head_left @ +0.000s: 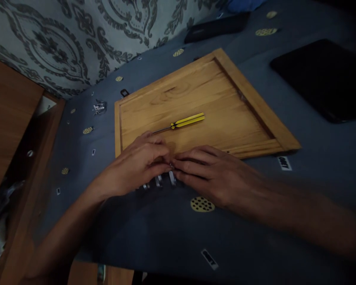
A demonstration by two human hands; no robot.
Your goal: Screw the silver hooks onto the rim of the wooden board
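Observation:
A wooden panel (201, 91) with a raised frame lies flat on a dark blue cloth (166, 229). A yellow-and-black-handled screwdriver (180, 122) rests on the panel. My left hand (136, 166) and my right hand (207, 174) meet at the panel's near edge, fingers curled together over a small metal part (171, 165). Small silvery metal pieces (158, 181) peek out on the cloth just below the fingertips. What exactly the fingers pinch is hidden.
A metal hinge-like piece (99, 107) lies on the cloth left of the panel. A dark tablet (323, 79) sits at the right, a black phone (216, 27) at the back. A patterned wall (77, 43) rises behind; a wooden ledge (23, 158) runs along the left.

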